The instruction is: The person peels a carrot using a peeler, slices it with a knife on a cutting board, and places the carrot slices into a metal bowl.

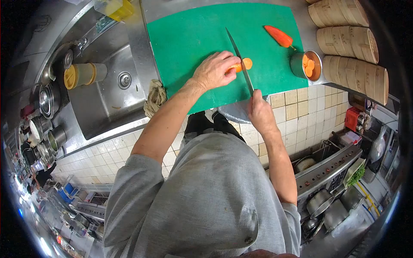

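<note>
On the green cutting board (193, 38), my left hand (217, 69) is closed around a carrot (235, 68), its fingertips close to the blade. My right hand (260, 111) grips the handle of a long kitchen knife (246, 74), whose blade lies across the carrot's cut end. A round carrot slice (247, 63) rests against the far side of the blade. To the right, a metal container (297, 64) holds several carrot slices (308, 65). A red pepper (278, 36) with a green stem lies near the board's upper right.
Left of the board is a steel sink (116, 103) holding a yellow-lidded container (79, 75). A crumpled cloth (155, 98) sits at the sink's edge. Bamboo steamers (348, 45) line the right side. Below the board's front edge is a plastic-covered round item (236, 112).
</note>
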Tool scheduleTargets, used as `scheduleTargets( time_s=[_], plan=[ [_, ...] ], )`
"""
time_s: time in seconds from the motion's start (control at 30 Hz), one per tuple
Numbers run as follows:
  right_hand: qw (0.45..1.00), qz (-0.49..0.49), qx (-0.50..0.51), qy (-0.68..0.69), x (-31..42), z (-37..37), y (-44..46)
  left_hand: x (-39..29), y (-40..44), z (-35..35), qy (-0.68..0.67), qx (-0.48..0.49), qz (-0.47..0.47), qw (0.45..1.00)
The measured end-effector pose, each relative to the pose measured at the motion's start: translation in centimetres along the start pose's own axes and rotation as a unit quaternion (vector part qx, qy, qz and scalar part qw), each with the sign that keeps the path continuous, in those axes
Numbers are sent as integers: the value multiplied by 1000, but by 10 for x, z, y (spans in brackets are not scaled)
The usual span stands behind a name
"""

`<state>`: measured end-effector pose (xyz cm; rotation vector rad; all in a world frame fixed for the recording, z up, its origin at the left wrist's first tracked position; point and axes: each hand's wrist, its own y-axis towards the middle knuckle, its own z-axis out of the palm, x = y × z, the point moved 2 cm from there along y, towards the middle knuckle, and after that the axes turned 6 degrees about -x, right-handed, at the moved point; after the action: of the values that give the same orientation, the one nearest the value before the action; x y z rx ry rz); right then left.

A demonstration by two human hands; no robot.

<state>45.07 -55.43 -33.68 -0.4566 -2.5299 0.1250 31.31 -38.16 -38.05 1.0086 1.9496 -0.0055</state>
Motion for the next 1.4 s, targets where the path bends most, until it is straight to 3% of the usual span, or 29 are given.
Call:
scheduleTargets(
  time_s=[0.4, 0.7, 1.4],
  plan=[
    [999, 43, 22, 12, 13, -6, -22, 0, -1, 0, 7, 32, -5, 999],
    [1000, 21, 9, 18, -10, 37, 20, -2, -2, -2, 3, 11, 11, 1000],
    [999, 41, 4, 2, 13, -5, -26, 2, -3, -2, -6, 16, 1, 1000]
  ],
)
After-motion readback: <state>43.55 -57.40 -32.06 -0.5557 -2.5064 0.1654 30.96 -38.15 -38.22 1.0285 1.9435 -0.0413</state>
